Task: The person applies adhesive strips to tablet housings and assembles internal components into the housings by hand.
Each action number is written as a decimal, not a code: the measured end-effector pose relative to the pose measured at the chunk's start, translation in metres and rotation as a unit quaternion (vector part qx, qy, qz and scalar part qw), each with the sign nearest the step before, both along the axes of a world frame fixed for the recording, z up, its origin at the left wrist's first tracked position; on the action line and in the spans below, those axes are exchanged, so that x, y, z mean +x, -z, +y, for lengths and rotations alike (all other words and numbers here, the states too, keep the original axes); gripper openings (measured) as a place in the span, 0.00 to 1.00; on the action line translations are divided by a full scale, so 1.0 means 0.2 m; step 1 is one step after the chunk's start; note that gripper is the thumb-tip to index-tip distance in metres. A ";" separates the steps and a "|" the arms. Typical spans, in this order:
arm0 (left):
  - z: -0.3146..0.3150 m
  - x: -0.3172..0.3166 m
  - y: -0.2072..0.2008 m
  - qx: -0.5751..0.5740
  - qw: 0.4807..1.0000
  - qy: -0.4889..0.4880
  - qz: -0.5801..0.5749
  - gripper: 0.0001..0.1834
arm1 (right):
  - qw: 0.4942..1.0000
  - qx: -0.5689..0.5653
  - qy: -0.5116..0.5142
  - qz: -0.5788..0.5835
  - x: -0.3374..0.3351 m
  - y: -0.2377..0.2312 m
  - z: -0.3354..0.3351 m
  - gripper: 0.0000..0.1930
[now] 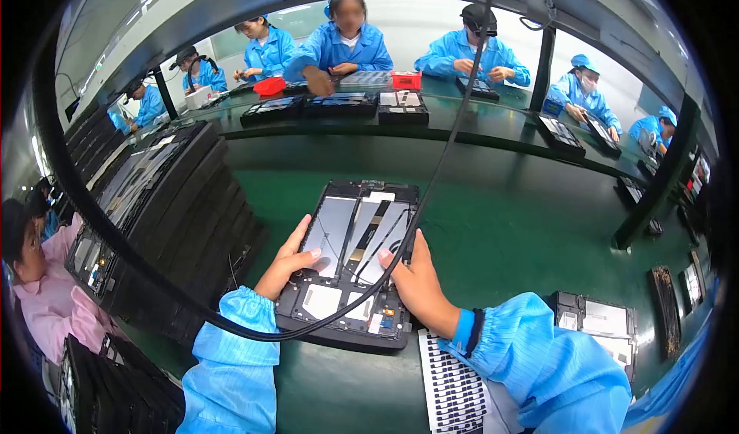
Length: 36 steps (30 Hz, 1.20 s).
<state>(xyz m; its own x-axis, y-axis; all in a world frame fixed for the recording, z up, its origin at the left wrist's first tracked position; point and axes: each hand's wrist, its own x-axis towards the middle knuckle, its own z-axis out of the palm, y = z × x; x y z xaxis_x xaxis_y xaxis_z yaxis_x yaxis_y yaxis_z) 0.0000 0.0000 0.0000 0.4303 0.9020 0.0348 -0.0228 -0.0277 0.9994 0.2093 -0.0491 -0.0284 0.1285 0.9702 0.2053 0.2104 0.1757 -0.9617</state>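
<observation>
An opened tablet [330, 217] lies in a black tray in front of me, its silver battery cells, flat cables and circuit parts exposed. My left hand [286, 263] grips its left side, thumb over the inner face. On the opposite side my right hand [422, 282] is closed round the edge, thumb resting on the battery area. The fingers under the tray are hidden. Below my right wrist lies a white sheet with rows of small black labels [454, 384]. A black cable [262, 334] loops across the view in front of the tablet.
Tall stacks of black trays [196, 211] with opened tablets stand at the left. Another opened tablet [606, 318] lies at the right. Across the green bench [508, 211], co-workers in blue handle tablets near red bins [406, 80]. A dark post [658, 180] rises at the right.
</observation>
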 end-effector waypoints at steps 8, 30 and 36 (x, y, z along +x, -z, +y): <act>0.07 0.00 0.06 0.042 0.998 -0.035 -0.011 0.41 | 0.990 0.004 -0.092 -0.109 0.16 -0.19 0.00 0.29; -0.90 0.52 -0.01 0.452 0.816 0.231 0.276 0.21 | 0.844 0.141 -0.162 -0.491 0.62 -0.18 -1.17 0.17; -0.89 0.56 -0.03 0.453 0.816 0.236 0.271 0.22 | 0.882 0.136 -0.106 -0.439 0.63 -0.23 -1.13 0.14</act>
<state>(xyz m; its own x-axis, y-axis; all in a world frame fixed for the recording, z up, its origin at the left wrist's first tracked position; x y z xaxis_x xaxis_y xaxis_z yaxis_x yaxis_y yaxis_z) 0.1115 -0.1782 0.0070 0.8960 0.3406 0.2851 0.1931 -0.8767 0.4405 0.3349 -0.2759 0.0183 -0.3735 0.8530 0.3646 0.7875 0.4993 -0.3613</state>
